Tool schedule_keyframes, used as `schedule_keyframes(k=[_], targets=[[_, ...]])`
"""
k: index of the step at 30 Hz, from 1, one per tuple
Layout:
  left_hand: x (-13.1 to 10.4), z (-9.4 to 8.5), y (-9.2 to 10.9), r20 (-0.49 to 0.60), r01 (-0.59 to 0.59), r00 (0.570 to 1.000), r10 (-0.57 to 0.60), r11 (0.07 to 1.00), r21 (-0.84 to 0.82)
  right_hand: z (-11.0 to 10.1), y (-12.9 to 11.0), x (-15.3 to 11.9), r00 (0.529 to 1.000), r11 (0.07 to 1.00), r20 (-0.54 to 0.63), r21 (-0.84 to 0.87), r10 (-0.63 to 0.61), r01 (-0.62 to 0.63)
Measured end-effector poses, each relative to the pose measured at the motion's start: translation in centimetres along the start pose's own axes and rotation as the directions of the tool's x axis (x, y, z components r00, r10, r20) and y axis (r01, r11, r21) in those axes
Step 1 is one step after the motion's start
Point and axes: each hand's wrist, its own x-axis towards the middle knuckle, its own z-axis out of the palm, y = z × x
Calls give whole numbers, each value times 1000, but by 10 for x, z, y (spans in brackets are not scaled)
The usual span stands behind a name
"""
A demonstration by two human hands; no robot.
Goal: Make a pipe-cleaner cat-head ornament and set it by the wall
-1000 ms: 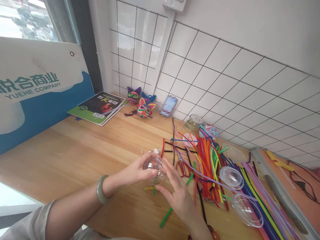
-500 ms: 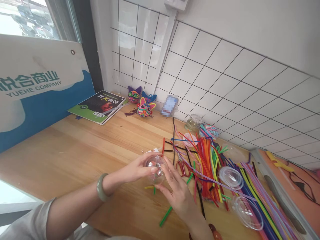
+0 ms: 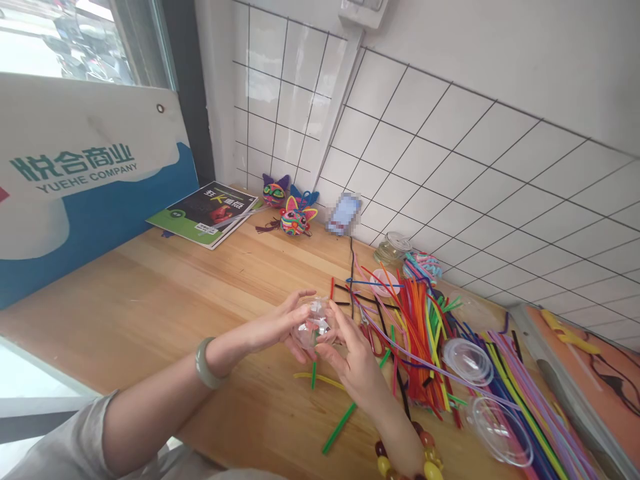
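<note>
A clear plastic ball (image 3: 317, 319) sits between my two hands, a little above the table. My left hand (image 3: 289, 325), with a pale green bangle on its wrist, curls its fingers around the left side of the ball. On the other side, my right hand (image 3: 351, 355) presses its fingers and thumb against it; a beaded bracelet circles that wrist. Beneath my hands lie a yellow pipe cleaner (image 3: 325, 380) and a green pipe cleaner (image 3: 340, 427). Red-handled scissors (image 3: 373, 337) are just beyond my right hand, partly covered.
Bundles of coloured pipe cleaners (image 3: 425, 340) and clear plastic half shells (image 3: 501, 432) spread over the right side. A hot glue gun (image 3: 570, 331) lies far right. Along the wall stand a phone (image 3: 344, 213), yarn-covered cat heads (image 3: 296, 217) and a jar (image 3: 393, 248). Booklets (image 3: 205, 213) lie at back left.
Both hands have turned the clear ball and shifted their fingers on it. My left thumb has moved up along the ball. The view has swung slightly left.
</note>
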Motion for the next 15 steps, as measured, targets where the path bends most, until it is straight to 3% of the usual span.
schedule_keyframes(k=[3,8,15], targets=[[-2,0,6,28,-11,1000,9,999,47,-1,-4,4,997,992,18,97,79,-81],[-1,2,6,-96,-28,994,46,982,185,1,-9,7,987,975,35,153,155,-159],[-1,3,6,-143,-37,987,70,975,219,0,-17,6,980,970,63,140,190,-197]])
